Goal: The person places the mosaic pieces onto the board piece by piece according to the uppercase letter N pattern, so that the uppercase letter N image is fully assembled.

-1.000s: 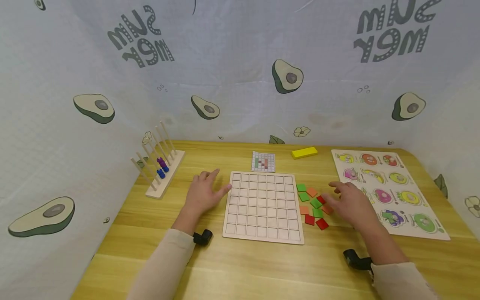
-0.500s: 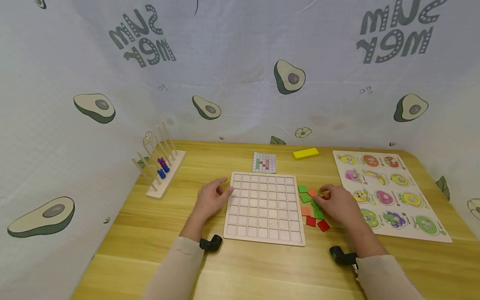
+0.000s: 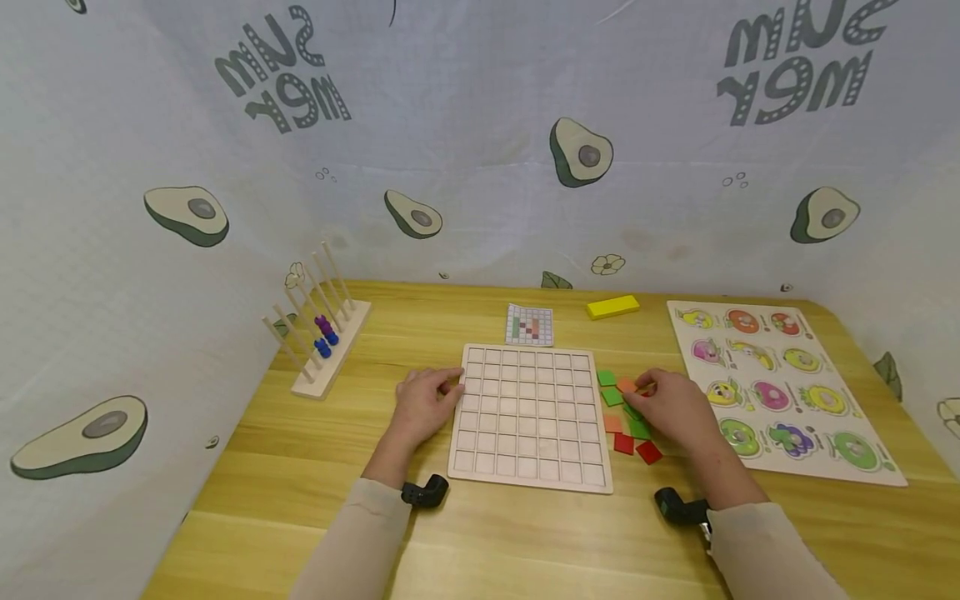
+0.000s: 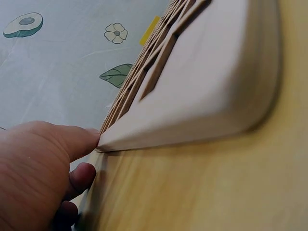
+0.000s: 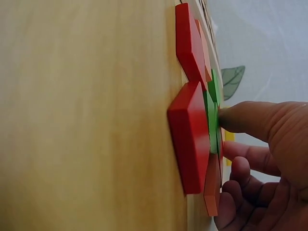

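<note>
**Several coloured tiles point(image 3: 637, 429) scattered right of the grid board point(image 3: 529, 417)**

The board's left edge is touched by the left hand point(image 3: 423, 407), its fingers relaxed. The right hand point(image 3: 677, 408) is placed over the tiles, thumb and forefinger close together; whether one is gripped cannot be told. A tile is best pinched by opposite edges, its neighbours left undisturbed. The board is divided into square cells; blue and purple beads point(image 3: 322, 347) are threaded on the peg rack point(image 3: 318, 382).
</note>
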### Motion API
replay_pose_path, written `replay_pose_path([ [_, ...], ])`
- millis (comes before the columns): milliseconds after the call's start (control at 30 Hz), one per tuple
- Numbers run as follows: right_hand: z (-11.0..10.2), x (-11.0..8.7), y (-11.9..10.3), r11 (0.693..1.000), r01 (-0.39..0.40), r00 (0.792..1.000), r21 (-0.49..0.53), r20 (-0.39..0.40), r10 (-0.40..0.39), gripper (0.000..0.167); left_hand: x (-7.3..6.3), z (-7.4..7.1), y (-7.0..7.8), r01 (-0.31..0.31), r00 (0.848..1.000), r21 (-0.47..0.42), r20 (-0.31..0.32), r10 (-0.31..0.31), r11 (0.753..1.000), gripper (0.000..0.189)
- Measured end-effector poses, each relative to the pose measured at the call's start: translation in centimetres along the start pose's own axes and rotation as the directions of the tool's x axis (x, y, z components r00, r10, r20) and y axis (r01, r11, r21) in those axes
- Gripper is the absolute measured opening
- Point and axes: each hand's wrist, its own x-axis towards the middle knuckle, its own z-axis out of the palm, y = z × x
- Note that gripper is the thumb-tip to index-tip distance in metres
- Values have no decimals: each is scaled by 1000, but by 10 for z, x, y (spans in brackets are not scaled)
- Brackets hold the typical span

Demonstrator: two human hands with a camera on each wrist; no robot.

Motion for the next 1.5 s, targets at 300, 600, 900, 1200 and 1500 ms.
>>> replay_pose_path([
  [300, -3, 0, -4, 1000, 10, 1000, 2, -21, -10, 42, 0, 0, 0, 5, 1000, 16, 0, -5, 1000, 32],
  [600, -7, -1, -30, 993, 121, 990, 2, -69, -120, 39, 0, -1, 2, 8, 1000, 31, 3, -8, 999, 33],
  [900, 0, 3, -60, 989, 145, 989, 28, 17, -145, 37, 0, 0, 1, 12, 1000, 37, 0, -12, 999, 34],
  [1200, 16, 7, -76, 988, 145, 985, 45, 89, -148, 33, -1, 1, 1, 16, 1000, 38, -3, -16, 999, 33],
  [1500, 26, 10, -85, 987, 159, 980, 15, 116, -160, 31, -1, 1, 2, 19, 1000, 46, -9, -19, 999, 33],
])
